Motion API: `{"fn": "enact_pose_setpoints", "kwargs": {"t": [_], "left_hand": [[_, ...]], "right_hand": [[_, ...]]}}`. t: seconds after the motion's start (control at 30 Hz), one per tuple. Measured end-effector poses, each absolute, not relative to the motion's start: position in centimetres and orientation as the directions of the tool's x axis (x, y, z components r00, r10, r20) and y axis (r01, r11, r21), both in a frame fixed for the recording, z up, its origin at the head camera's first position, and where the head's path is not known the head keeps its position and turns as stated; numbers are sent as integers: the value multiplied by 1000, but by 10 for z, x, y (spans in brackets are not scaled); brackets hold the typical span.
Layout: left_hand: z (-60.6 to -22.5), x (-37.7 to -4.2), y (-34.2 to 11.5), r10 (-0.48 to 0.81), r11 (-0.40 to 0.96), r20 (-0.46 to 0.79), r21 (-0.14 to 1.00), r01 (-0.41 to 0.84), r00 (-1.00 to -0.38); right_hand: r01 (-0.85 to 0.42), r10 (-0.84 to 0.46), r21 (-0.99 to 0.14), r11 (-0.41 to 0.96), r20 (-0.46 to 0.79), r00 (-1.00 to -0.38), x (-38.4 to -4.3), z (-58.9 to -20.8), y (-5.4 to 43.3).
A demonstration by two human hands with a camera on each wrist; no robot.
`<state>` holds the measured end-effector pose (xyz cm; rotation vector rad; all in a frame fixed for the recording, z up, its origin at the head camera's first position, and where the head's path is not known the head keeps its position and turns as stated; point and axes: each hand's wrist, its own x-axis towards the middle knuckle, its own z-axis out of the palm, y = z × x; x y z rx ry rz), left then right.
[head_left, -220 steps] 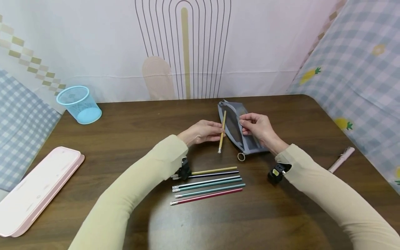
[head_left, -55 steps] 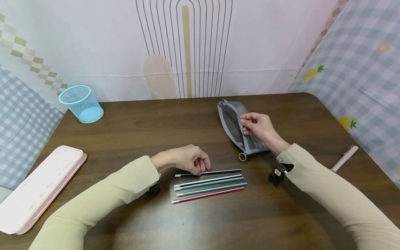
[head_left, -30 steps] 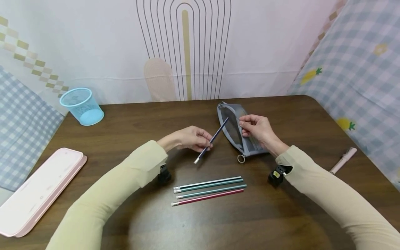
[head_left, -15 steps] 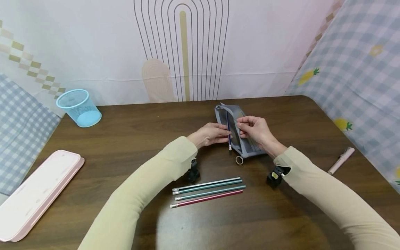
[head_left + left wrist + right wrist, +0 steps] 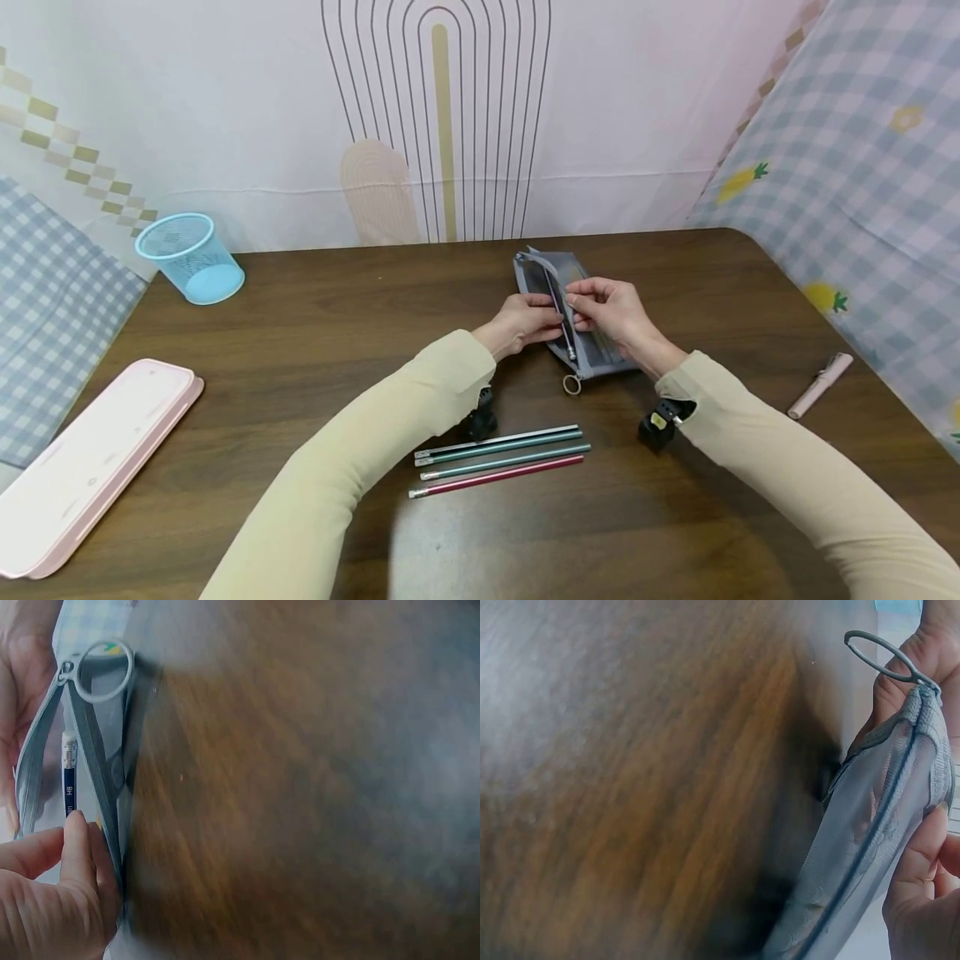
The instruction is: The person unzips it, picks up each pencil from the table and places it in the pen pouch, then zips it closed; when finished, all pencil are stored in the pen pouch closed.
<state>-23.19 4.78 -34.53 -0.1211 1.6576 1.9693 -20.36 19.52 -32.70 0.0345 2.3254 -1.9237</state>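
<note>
A grey mesh pencil pouch (image 5: 603, 360) with a ring on its zip lies at the back, its mouth unzipped. My right hand (image 5: 613, 317) pinches the near edge of that mouth between thumb and fingers and holds it apart. In the left wrist view, a dark blue pencil (image 5: 70, 784) with a white eraser stands within the pouch opening, eraser end toward the ring. My left hand (image 5: 522, 322) pinches it, fingertips inside the mouth. In front, a red pencil (image 5: 502, 477), teal pencils (image 5: 510, 462) and a white-and-black pencil (image 5: 498, 438) lie side by side.
A light blue mesh cup (image 5: 197, 262) stands at the back left. At the left edge lies a pale pink case (image 5: 97, 467), and at the right a pink pen (image 5: 820, 386). A patterned cloth (image 5: 622, 108) hangs behind the brown table (image 5: 315, 333).
The left hand put a yellow pencil into the pouch, and a second yellow one left the table. It then picked up the dark blue pencil and carried it into the pouch mouth. Right hand stayed.
</note>
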Motion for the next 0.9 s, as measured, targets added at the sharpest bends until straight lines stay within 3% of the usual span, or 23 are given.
{"fn": "enact_pose_setpoints", "kwargs": {"t": [0.37, 0.63, 0.9], "left_hand": [[-336, -217, 26, 490, -75, -343, 899, -431, -801], [-330, -200, -22, 713, 172, -361, 921, -349, -601], [-337, -181, -51, 787, 402, -441, 897, -184, -430]], "right_hand": [[85, -49, -976, 199, -96, -994, -204, -328, 198], [68, -34, -984, 166, -75, -997, -206, -325, 198], [69, -30, -987, 145, -74, -997, -206, -326, 203]]}}
